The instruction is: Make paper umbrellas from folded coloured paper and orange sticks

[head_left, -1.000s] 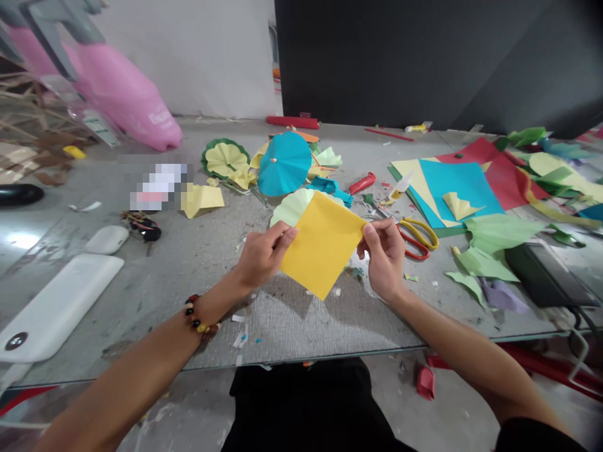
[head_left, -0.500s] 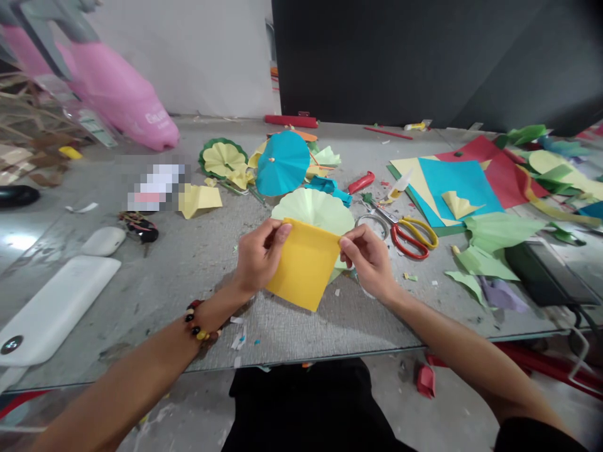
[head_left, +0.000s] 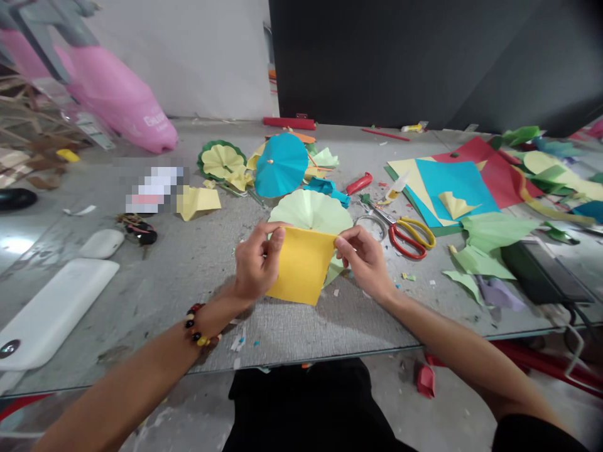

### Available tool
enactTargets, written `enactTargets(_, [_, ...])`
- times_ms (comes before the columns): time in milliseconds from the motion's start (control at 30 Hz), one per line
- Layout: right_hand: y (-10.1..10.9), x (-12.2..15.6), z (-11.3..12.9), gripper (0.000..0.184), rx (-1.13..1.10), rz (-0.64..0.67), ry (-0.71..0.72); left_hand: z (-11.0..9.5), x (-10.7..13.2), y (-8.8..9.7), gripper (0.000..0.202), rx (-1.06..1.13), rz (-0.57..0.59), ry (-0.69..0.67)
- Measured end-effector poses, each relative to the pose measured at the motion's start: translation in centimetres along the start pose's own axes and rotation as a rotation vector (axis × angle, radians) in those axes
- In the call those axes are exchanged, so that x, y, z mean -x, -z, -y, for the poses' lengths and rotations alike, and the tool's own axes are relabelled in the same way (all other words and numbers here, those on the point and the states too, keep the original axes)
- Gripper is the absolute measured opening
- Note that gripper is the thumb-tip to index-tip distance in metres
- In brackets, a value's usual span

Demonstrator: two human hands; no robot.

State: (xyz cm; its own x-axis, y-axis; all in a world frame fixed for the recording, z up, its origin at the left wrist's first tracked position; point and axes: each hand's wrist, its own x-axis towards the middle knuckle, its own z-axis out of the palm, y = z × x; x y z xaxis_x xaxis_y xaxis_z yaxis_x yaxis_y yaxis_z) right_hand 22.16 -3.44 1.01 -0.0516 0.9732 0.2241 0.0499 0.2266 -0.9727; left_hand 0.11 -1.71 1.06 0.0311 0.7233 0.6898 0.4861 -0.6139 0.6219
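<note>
- Yellow paper square [head_left: 301,267] hangs over the surface [head_left: 301,333], overlapping a pale green pleated paper fan [head_left: 311,210].
- Left hand [head_left: 257,260] and right hand [head_left: 363,262] pinch its top corners.
- The surface's front edge runs near, below the hands.
- Red-and-yellow-handled scissors [head_left: 409,237] lie just right.

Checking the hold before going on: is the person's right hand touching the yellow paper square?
Touching. The head view shows the right hand pinching the upper right corner of the yellow paper square, with no gap between fingers and paper.
</note>
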Motion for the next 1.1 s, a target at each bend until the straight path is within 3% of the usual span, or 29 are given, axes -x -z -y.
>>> enactTargets(100, [-0.2,0.0,-0.3,0.036,0.005,0.058,-0.045,-0.4,0.5,-0.2,0.022,0.006,-0.004,0.015])
enactTargets(200, [-0.3,-0.1,-0.7,0.032,0.054,0.076,-0.051,-0.4,0.6,-0.5,0.02,0.035,0.075,0.029])
enactTargets(267, [-0.2,-0.2,-0.8,0.028,0.082,0.032,-0.035,-0.3,0.5,-0.7,0.022,0.055,0.132,0.012])
enactTargets(433, [-0.1,-0.2,-0.1,0.026,0.089,-0.113,-0.004,-0.1,0.2,-1.0,0.049,0.151,0.197,0.043])
enactTargets(667, [-0.2,0.2,0.1,0.018,0.132,-0.15,0.12,0.4,0.4,-1.3,0.051,0.189,0.273,0.178])
enactTargets(833, [0.0,0.1,0.1,0.034,0.151,-0.183,0.104,0.5,0.4,-1.4,0.047,0.281,0.333,0.221])
enactTargets(1100, [0.0,0.0,-0.1,0.021,0.158,-0.172,0.119,0.2,0.1,-1.1,0.05,0.195,0.289,0.166])
